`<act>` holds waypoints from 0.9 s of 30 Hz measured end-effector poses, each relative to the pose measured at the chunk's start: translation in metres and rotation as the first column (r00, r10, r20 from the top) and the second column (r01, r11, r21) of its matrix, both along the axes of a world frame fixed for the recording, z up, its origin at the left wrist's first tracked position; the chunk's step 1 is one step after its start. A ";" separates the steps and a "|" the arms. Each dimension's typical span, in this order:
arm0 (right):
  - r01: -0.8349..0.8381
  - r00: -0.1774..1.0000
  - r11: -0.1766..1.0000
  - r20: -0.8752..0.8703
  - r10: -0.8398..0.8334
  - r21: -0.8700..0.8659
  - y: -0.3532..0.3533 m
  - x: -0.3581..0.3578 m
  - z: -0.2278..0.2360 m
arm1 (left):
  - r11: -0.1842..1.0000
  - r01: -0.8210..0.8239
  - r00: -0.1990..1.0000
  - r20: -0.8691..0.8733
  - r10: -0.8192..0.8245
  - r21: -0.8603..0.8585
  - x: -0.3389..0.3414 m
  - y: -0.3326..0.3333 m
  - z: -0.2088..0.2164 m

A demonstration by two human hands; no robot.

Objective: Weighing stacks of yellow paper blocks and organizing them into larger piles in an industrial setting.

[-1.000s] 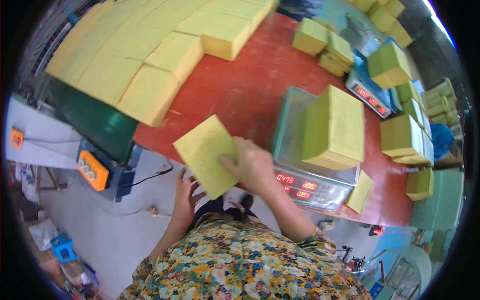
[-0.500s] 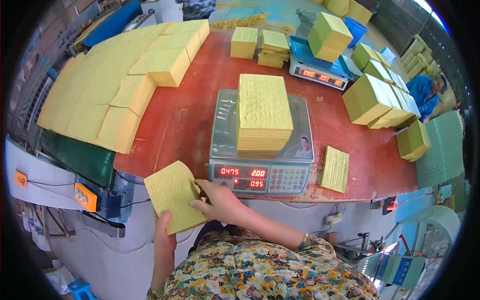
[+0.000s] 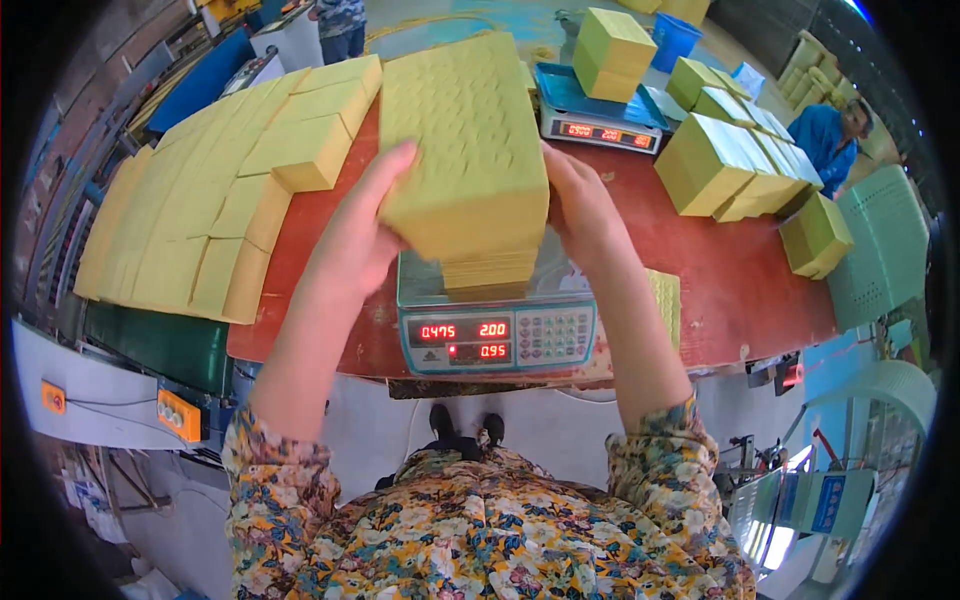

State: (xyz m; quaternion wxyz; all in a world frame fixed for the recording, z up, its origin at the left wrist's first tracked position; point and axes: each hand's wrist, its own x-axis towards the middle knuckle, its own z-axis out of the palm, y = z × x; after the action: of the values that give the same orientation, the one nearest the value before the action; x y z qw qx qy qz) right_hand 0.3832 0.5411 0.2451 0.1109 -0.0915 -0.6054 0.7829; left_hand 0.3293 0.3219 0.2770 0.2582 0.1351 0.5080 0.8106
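Observation:
Both my hands are closed on a thick stack of yellow embossed paper point(image 3: 462, 140), one at each side. My left hand point(image 3: 355, 240) presses its left side with the thumb near the top edge. My right hand point(image 3: 588, 210) grips the right side; the held stack hides some of its fingers. Below, another yellow paper stack point(image 3: 488, 273) stands on the digital scale point(image 3: 500, 362), mostly covered by the held one. I cannot tell whether the two stacks touch. The scale's red display is lit. Right of it lies a thin yellow paper pad point(image 3: 666, 308), partly behind my right forearm.
Rows of yellow paper blocks point(image 3: 215, 215) fill the table's left side. Farther back stands a second scale point(image 3: 600, 132) bearing a yellow block point(image 3: 617, 50). More wrapped blocks point(image 3: 715, 165) sit on the right, near a person in blue point(image 3: 825, 145). The red table point(image 3: 730, 290) ends just before me.
Earlier my hands held a yellow paper pad low at the left, off the table's front edge. Now they are raised over the scale, one on each side of a yellow stack.

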 end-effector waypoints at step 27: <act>0.040 0.993 0.996 0.107 -0.049 0.084 0.030 -0.034 -0.047 | 0.914 -0.124 0.984 -0.166 0.063 -0.386 -0.025 0.033 -0.017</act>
State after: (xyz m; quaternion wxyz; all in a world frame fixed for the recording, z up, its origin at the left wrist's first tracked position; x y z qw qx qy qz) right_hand 0.3487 0.5711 0.1977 0.0987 -0.1432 -0.6397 0.7487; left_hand 0.3041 0.3544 0.2599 0.2021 0.1161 0.6845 0.6907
